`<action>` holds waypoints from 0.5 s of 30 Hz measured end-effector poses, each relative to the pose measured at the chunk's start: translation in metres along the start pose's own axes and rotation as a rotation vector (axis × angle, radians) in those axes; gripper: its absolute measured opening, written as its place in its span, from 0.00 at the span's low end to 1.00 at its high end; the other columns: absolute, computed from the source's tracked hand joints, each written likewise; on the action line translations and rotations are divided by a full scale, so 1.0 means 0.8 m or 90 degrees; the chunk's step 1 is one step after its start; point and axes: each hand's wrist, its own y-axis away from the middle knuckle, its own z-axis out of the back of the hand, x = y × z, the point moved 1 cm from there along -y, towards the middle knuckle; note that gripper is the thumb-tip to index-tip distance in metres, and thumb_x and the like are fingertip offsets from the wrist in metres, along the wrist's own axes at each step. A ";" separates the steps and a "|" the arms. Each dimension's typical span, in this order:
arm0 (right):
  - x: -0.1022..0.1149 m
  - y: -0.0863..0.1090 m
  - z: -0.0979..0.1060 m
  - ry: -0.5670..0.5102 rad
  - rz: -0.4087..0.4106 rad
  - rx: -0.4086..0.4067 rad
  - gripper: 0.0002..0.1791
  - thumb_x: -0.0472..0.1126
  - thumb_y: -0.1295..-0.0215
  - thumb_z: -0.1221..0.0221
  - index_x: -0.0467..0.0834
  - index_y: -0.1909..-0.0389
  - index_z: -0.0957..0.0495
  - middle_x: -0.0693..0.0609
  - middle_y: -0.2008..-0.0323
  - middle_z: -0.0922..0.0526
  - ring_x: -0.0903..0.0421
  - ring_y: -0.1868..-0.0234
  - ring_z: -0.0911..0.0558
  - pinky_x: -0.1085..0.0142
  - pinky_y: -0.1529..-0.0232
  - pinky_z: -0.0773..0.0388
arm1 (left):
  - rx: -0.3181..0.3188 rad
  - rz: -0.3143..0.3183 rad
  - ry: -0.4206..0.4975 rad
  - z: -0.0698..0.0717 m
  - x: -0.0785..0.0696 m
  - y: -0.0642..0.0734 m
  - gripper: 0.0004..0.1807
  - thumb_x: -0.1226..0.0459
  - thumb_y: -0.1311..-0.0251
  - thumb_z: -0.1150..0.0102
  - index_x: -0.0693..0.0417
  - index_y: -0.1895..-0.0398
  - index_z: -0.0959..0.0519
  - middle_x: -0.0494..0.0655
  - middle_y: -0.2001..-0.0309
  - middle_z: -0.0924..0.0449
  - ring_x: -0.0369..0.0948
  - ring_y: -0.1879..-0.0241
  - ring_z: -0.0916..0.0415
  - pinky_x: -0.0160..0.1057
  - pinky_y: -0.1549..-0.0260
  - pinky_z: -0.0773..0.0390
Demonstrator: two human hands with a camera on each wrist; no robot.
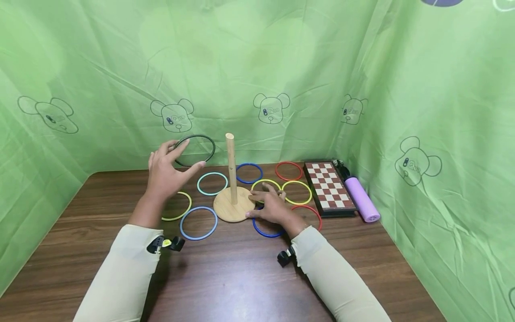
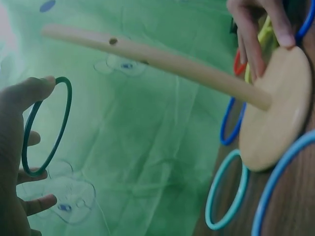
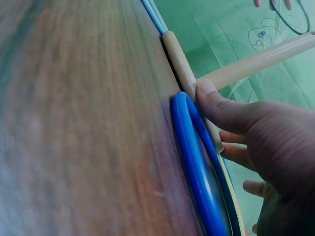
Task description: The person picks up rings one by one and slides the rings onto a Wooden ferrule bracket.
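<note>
My left hand (image 1: 162, 170) is raised at the left of the wooden ring stand, holding a dark green ring (image 2: 69, 103) between thumb and fingers. The ring is up in the air beside the top of the stand's upright peg (image 1: 231, 167). Low on the right side, my right hand (image 1: 274, 209) grips the edge of the round base (image 1: 224, 210), thumb on the near rim and fingers beyond it. A dark blue ring (image 3: 189, 152) lies right by that thumb, partly hidden by the hand in the head view. No ring is on the peg.
Left of the base lie a light blue ring (image 1: 181, 226), a turquoise ring (image 1: 198, 185) and a yellow-green ring (image 1: 190, 203). A blue ring (image 1: 249, 163), yellow rings and red rings lie behind and right. Further right are a checkered board (image 1: 330, 185) and a purple cylinder (image 1: 362, 199).
</note>
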 end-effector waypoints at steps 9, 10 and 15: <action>-0.001 0.002 0.000 0.013 -0.006 0.001 0.39 0.65 0.38 0.24 0.55 0.28 0.17 0.58 0.22 0.23 0.40 0.12 0.44 0.27 0.24 0.51 | -0.045 -0.055 0.115 0.006 -0.041 -0.017 0.39 0.57 0.46 0.17 0.47 0.27 0.18 0.66 0.30 0.24 0.63 0.31 0.25 0.69 0.29 0.32; -0.001 0.002 0.000 0.011 -0.008 0.002 0.39 0.65 0.38 0.24 0.55 0.28 0.17 0.58 0.22 0.23 0.40 0.12 0.45 0.27 0.24 0.51 | -0.051 -0.062 0.127 0.006 -0.045 -0.020 0.39 0.57 0.46 0.17 0.47 0.27 0.17 0.66 0.31 0.24 0.62 0.31 0.25 0.67 0.29 0.30; 0.000 0.002 0.000 0.012 -0.011 0.001 0.38 0.65 0.38 0.24 0.55 0.28 0.17 0.58 0.22 0.23 0.40 0.12 0.44 0.26 0.24 0.51 | -0.063 -0.064 0.179 0.005 -0.066 -0.031 0.39 0.58 0.45 0.17 0.49 0.27 0.18 0.63 0.32 0.21 0.56 0.30 0.25 0.60 0.27 0.29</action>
